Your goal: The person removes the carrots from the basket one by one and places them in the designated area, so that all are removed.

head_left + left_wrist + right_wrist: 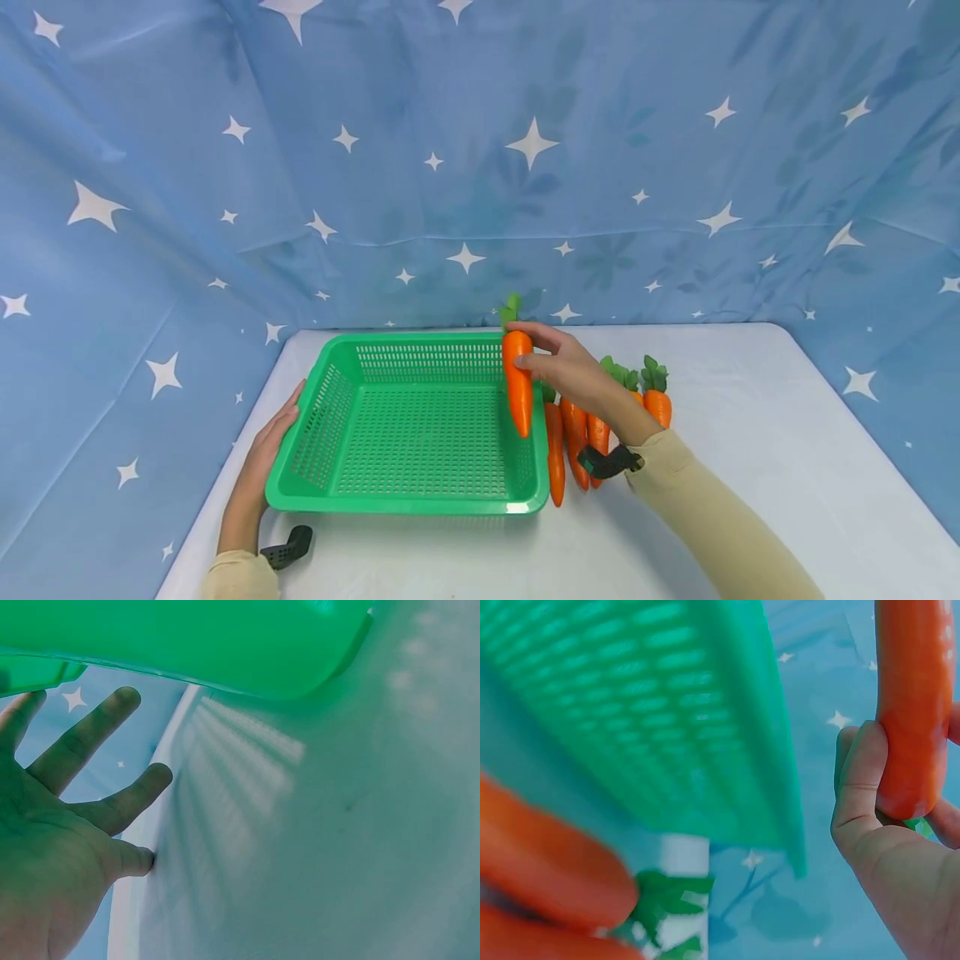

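A carrot point(519, 385) with a green leafy top is pinched between the thumb and fingers of my right hand point(576, 372), over the right end of a green plastic basket point(408, 505). In the right wrist view the same carrot point(915, 697) stands upright in the grip, beside the basket's slotted wall point(667, 697). My left hand point(268, 443) rests along the basket's left side, fingers extended. The left wrist view shows that hand point(67, 817) with its fingers spread below the basket rim point(225, 645). Bare mesh shows on the basket floor.
Several more carrots point(574, 442) lie on the white table point(750, 450) just right of the basket, partly hidden under my right forearm. One carrot point(657, 407) lies farthest right. Behind the table hangs a blue star-patterned cloth point(465, 167).
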Motion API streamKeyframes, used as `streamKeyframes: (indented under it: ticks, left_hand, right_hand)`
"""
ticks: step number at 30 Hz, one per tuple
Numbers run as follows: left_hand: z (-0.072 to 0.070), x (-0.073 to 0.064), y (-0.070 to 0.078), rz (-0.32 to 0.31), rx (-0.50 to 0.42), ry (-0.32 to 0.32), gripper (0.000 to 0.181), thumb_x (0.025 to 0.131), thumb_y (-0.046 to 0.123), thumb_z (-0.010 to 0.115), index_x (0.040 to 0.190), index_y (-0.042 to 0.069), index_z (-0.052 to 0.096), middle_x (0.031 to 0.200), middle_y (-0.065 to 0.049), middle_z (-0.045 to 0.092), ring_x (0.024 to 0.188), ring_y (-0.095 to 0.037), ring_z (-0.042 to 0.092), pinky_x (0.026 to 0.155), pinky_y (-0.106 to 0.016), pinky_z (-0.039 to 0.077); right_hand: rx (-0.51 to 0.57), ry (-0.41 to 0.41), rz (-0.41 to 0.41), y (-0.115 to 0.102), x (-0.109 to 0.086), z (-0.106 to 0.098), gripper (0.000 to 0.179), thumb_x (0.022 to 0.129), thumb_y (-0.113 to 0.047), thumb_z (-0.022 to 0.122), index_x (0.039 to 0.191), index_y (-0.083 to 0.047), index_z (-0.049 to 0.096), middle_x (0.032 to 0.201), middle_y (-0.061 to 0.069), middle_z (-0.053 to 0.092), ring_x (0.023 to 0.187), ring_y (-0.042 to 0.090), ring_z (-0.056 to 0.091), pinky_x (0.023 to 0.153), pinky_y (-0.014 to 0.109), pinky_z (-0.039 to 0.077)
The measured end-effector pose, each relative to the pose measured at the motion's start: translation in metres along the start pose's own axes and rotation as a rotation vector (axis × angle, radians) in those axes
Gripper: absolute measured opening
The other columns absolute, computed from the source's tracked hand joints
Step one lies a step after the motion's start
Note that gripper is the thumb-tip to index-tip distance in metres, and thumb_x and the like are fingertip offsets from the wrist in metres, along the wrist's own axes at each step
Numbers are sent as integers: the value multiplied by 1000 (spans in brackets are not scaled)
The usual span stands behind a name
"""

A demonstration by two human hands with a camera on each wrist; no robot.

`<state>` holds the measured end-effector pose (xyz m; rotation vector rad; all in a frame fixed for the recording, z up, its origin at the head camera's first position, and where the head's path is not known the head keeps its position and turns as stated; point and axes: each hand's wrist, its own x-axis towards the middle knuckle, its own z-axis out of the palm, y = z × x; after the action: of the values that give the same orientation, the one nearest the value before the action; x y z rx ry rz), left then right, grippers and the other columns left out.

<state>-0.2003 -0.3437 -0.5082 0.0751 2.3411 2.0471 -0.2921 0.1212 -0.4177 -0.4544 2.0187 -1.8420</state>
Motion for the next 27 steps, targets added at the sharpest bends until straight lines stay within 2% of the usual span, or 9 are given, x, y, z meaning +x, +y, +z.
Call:
streamKeyframes:
  ticks: [5, 10, 13, 19, 22, 27]
  left_hand:
    - [0, 1, 0, 3, 1, -4, 62, 119, 42, 33, 174, 19, 15, 180, 3, 6, 162, -12, 1, 109, -8, 25]
    - [1, -1, -1, 0, 5, 5, 62, 119, 43, 33, 174, 20, 16, 179, 4, 8, 162, -9, 3, 108, -6, 25]
    - [1, -2, -1, 7, -6, 7, 62, 119, 43, 32, 174, 20, 16, 179, 4, 8, 161, -8, 3, 109, -7, 25]
    - [2, -1, 0, 4, -29, -5, 60, 119, 43, 33, 174, 24, 16, 180, 4, 6, 162, -8, 3, 110, -8, 25]
    - [3, -1, 0, 1, -28, -8, 60, 119, 43, 32, 174, 25, 17, 180, 5, 6, 162, -8, 3, 110, -8, 25]
    - [3, -1, 1, 0, -36, -13, 62, 119, 43, 32, 174, 20, 14, 180, 4, 5, 162, -8, 2, 111, -8, 25]
  right_hand:
    - [0, 38, 15, 15, -21, -17, 59, 107, -20, 67, 162, -13, 47, 165, 14, 40, 124, 33, 62, 107, 54, 49]
    - [28, 82, 30, 29, -38, -31, 59, 108, -20, 68, 161, -8, 47, 161, 20, 44, 123, 32, 62, 101, 44, 54]
    - [8, 117, 34, 35, -48, -40, 58, 107, -19, 68, 161, -7, 48, 160, 20, 45, 124, 33, 60, 98, 41, 55]
    - [-104, 182, 52, 46, -73, -63, 59, 108, -22, 68, 161, -8, 47, 161, 20, 44, 135, 40, 53, 105, 47, 51]
    - [-142, 206, 66, 50, -87, -74, 61, 108, -23, 67, 162, -6, 45, 165, 22, 39, 138, 42, 50, 103, 41, 52]
    - [-121, 241, 95, 58, -103, -91, 65, 108, -21, 66, 164, -3, 40, 166, 25, 34, 139, 42, 45, 98, 28, 51]
